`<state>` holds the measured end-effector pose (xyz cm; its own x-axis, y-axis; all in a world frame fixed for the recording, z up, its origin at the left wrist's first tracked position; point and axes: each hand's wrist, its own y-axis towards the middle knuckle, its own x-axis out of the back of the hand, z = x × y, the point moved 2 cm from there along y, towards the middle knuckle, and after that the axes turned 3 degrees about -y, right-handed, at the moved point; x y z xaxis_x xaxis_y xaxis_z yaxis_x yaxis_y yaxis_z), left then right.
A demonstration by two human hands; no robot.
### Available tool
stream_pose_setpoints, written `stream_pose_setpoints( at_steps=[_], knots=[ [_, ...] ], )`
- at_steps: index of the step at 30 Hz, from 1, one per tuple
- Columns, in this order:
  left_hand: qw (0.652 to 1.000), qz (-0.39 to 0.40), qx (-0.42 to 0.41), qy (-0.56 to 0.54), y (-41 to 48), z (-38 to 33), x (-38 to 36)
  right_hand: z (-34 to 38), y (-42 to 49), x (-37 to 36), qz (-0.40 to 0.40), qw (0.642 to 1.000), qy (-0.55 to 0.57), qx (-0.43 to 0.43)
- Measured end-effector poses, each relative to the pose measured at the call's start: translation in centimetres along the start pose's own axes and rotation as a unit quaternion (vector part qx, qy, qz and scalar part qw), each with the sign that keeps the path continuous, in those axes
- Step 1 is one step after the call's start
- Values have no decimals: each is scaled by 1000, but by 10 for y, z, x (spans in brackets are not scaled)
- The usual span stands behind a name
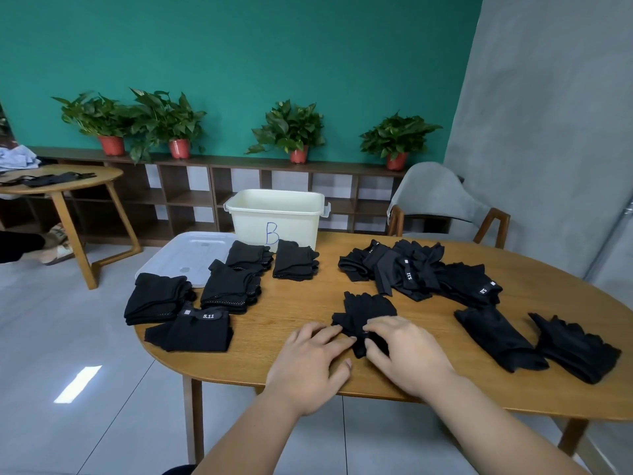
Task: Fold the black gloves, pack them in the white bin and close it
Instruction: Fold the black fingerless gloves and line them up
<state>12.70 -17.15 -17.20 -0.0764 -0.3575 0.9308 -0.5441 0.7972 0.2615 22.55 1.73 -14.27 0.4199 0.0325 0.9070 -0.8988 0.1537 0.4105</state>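
Head view: at the near edge of the desk (294, 305) both hands work one black glove (368, 311), which lies just in front of us with its finger ends pointing to 12 o'clock. The right hand (407, 354) has a narrow grip, its curled fingers pinching the bunched cuff end of the glove. The left hand (308, 354) holds nothing. Its fingers lie nearly straight on the wood with the tips touching the glove's edge at 9 o'clock, which we take as steadying the cloth so the fold does not slide.

The layout reads to us as a sorting line. At 1 to 2 o'clock from the glove sits a loose heap (411, 272) of unfolded gloves. At 3 o'clock two flat gloves (496, 337) lie apart from each other, likely next in turn. From 9 to 11 o'clock five folded stacks (229, 289) are set out, well apart from the heap so that done and undone do not mix.

The white bin (274, 217) stands open at 11 o'clock by the far edge. Its lid (185, 255) lies flat beside it at 10 o'clock, out of the way until closing. We cannot see the bin's floor, so we cannot tell whether anything is packed. We judge folding to be roughly half done, with packing and closing not yet begun.
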Motion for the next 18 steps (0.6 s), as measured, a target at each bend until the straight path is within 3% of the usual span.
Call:
stream_pose_setpoints(
  at_steps=[4,6,8,9,14,18],
  knots=[
    [1000,-2,0,-1,0,0,0,-6,22,6,-50,993,84,-72],
    [1000,-1,0,-4,0,-1,0,-9,31,-5,62,992,76,-74],
    [1000,-2,0,-6,0,0,0,-10,39,-15,221,972,45,-64],
    [1000,-4,-1,-6,0,0,-1,-10,44,-16,258,963,37,-63],
    [1000,-21,-7,-2,1,1,0,-6,68,-3,178,982,0,-71],
    [999,-42,3,-26,-2,1,0,0,53,-32,254,966,-13,-48]
  ],
)
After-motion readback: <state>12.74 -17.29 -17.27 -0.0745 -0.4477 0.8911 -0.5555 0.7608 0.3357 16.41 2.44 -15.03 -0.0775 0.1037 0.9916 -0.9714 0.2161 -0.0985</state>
